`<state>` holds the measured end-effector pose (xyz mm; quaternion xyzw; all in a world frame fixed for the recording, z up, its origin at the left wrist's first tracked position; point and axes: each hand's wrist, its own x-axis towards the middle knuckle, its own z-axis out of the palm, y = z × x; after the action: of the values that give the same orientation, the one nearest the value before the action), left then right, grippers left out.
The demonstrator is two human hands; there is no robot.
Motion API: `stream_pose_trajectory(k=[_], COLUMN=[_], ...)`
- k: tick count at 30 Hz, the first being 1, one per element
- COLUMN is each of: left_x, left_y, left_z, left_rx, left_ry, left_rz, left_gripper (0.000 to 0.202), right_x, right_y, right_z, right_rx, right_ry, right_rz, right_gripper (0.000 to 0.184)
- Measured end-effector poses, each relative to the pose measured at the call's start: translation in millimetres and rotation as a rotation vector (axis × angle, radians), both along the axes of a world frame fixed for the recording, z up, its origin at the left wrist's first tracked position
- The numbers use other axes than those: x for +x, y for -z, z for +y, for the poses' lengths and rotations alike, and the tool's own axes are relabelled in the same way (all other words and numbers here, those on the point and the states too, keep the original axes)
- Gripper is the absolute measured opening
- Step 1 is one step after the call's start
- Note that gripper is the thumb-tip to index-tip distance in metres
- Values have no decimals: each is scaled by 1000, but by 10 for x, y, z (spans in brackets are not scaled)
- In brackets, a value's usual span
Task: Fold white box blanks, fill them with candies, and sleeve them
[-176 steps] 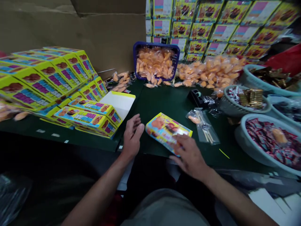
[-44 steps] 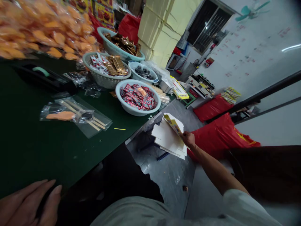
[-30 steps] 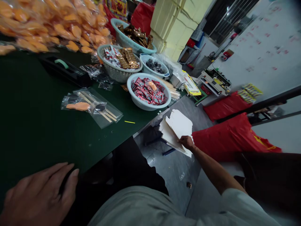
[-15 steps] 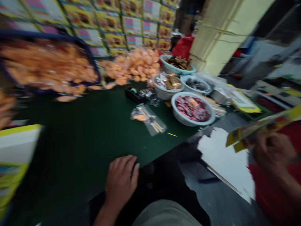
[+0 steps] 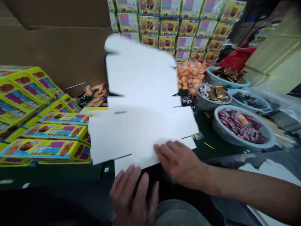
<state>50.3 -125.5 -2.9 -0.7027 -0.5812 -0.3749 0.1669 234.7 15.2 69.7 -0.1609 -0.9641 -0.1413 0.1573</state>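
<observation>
A flat, die-cut cardboard box blank [image 5: 141, 125] lies white side up in front of me, with slots and flaps along its edges. My right hand [image 5: 180, 161] is on its near edge, fingers curled and closed on the card. My left hand [image 5: 135, 196] is open just below the near flap, its fingers apart and slightly blurred. Whether its fingertips touch the card I cannot tell. The blank hides the middle of the dark green table [image 5: 204, 157] and most of a small clear packet [image 5: 197, 135] with sticks.
Printed yellow boxes [image 5: 54, 131] are stacked at left. To the right stand a bowl of red wrapped sachets [image 5: 242, 125], a bowl of dark packets [image 5: 249, 99], a bowl with gold packets [image 5: 213, 93] and a basin of brown packets [image 5: 228, 75]. More white blanks [image 5: 270, 172] lie at lower right.
My right hand has brought the folded yellow-printed card from the right to the middle, where it now lies spread, white side up. My left hand has lifted off the table edge. The view has turned left.
</observation>
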Motion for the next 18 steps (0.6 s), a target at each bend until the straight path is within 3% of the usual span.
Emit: stream_pose_trajectory(k=[2,4,7,9,12,16,18], left_x=[-115,-233,-376,-442,-530,-671,-739], left_y=[53,181,402,477,444,250,120], left_z=[29,61,52,25,-27,-185,-300], left_rx=[-151,-314,-431,-432,-402,-362,-325], left_ry=[0,-11,-28,3,95,201,228], left_rz=[146,255,324,332,325,329,347], left_gripper=[63,52,53,56,57,59,64], right_x=[-235,-353,-333,-224,10,289,359], right_y=[324,624,857,848,726,640,659], right_z=[-134,-258,-351,-319,-134,289,533], right_rx=[-123,-206,-292,-406,-591,-650,-825], right_ry=[-49,-74,-75,-77,-18,377,564], right_rz=[-75,-129,-157,-133,39,281,331], right_gripper=[16,17,24,33,58,56,59])
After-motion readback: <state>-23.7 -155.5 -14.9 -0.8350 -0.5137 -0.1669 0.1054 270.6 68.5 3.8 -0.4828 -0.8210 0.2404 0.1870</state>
